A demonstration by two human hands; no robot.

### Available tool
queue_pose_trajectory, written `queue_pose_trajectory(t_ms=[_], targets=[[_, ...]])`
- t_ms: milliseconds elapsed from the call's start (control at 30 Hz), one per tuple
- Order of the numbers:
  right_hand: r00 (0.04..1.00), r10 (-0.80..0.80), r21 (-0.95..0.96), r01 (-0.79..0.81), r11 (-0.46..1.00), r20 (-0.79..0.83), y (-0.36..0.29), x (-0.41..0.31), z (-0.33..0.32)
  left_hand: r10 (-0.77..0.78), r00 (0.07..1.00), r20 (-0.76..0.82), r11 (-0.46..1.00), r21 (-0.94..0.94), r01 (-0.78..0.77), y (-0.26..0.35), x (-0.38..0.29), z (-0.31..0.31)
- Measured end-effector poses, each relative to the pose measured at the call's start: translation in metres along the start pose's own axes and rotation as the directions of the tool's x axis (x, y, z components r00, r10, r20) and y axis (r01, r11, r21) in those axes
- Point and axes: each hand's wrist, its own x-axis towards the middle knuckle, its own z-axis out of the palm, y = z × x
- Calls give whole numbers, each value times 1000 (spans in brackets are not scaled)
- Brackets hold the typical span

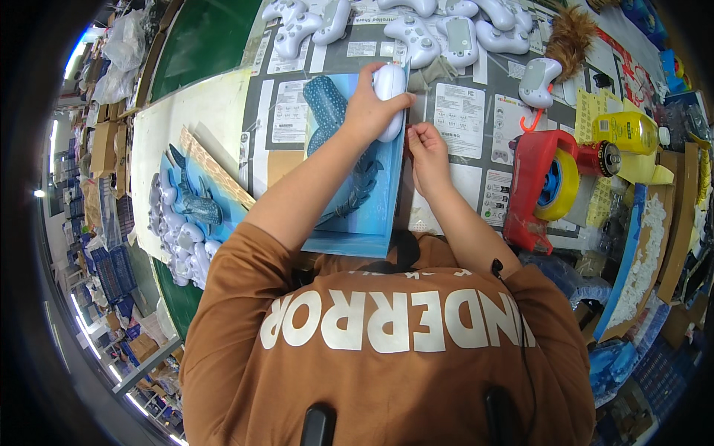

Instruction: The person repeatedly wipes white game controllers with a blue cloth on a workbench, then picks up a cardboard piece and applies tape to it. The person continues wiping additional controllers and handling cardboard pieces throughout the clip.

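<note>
My left hand (pixel 371 108) grips a white game-style controller (pixel 391 83) against the right wall of a blue display box (pixel 348 244). Inside the box lies a dark blue spotted toy shark (pixel 326 103), partly hidden by my left forearm. My right hand (pixel 430 157) is at the outer face of that same wall, thumb and forefinger together near its edge. Whether anything small is pinched there cannot be made out. Printed sheets with writing lie under the box on the table.
Several white controllers (pixel 413 42) lie at the far side. Right of me stand a red tape dispenser (pixel 521 189), a drink can (pixel 597 158) and a yellow bottle (pixel 627 132). A second spotted shark (pixel 201 206) and piled controllers (pixel 187 240) are at left.
</note>
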Motion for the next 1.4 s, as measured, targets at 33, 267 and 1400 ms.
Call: queue_pose_trajectory(t_ms=[33,267,1400], targets=[[999,48,-4,-48,999,-22,2,1,0,-2,1000,4,1000,1,2,-1,0,0],[991,134,27,-134,991,-1,-1,14,-3,15,1000,0,1000,-7,-15,-1,1,0],[990,125,-372,-94,924,59,-24,29,14,-296,886,357,925,-125,360,40,26,-50]])
